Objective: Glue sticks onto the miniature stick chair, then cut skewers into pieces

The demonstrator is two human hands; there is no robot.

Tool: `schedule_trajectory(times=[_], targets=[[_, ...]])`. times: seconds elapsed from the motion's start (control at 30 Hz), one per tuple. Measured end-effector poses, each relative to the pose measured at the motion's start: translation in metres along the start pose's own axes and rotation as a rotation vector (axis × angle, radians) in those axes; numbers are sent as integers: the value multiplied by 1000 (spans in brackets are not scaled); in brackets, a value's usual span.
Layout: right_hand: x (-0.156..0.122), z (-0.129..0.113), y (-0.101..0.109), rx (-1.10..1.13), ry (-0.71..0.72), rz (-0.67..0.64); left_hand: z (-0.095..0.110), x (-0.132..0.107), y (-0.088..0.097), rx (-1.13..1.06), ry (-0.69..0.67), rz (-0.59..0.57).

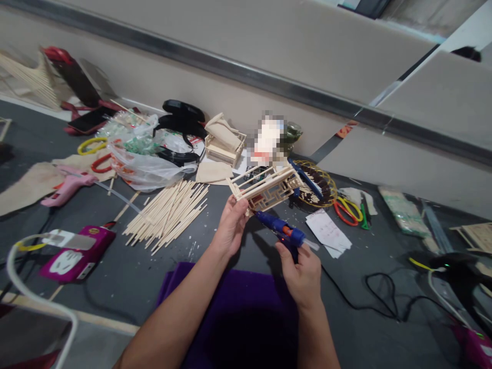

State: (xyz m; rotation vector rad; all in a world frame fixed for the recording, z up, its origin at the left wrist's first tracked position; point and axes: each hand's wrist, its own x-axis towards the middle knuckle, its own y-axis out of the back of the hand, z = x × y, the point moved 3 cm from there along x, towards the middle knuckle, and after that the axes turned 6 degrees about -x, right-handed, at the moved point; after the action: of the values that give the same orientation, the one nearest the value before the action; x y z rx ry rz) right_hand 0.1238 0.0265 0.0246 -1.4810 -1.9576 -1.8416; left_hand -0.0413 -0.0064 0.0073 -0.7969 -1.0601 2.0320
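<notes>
Frame [267, 186]: where is it, and what has hold of it?

It's up off the table [357, 251], in front of the basket [334, 187], with its left end in the left hand [231, 225]. The thumb lies along the near side and the fingers are curled in behind, closed enough to grip.

Why only by that end?

My guess is that it leaves the rest of the thin sticks uncovered and spares the lattice any squeezing. It also lets the wrist tilt the end towards the blue gun [274, 223].

And the other hand?

The right hand [302, 271] is wrapped around the gun's handle, its palm filled. I can't tell whether a finger is pressing the trigger.

Which way does everything point?

The frame's long axis slants across the view: low at the gripped end, rising to the right, with the far end towards the basket. The lattice side is turned towards the wearer. The gun's nozzle points up and left, at the gripped end; whether it touches, I can't say.

Is the layout sensible?

I'd say so. The loose sticks [169, 215] lie left of the left arm, within easy reach, and the cord [342, 297] trails away to the right, clear of the frame.
</notes>
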Motion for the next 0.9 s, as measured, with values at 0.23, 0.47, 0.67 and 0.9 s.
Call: schedule_trajectory(times=[0.23, 0.47, 0.67, 0.9], targets=[[-1, 1, 0, -11, -9, -10, 0, 0, -1, -5, -9, -9], [0, 1, 1, -12, -9, 26, 2, -1, -1, -23, -18, 11], [1, 0, 1, 5, -12, 40, 2, -1, -1, -18, -14, 6], [0, 0, 1, 11, -1, 53, 2, -2, -3, 1, -19, -1]])
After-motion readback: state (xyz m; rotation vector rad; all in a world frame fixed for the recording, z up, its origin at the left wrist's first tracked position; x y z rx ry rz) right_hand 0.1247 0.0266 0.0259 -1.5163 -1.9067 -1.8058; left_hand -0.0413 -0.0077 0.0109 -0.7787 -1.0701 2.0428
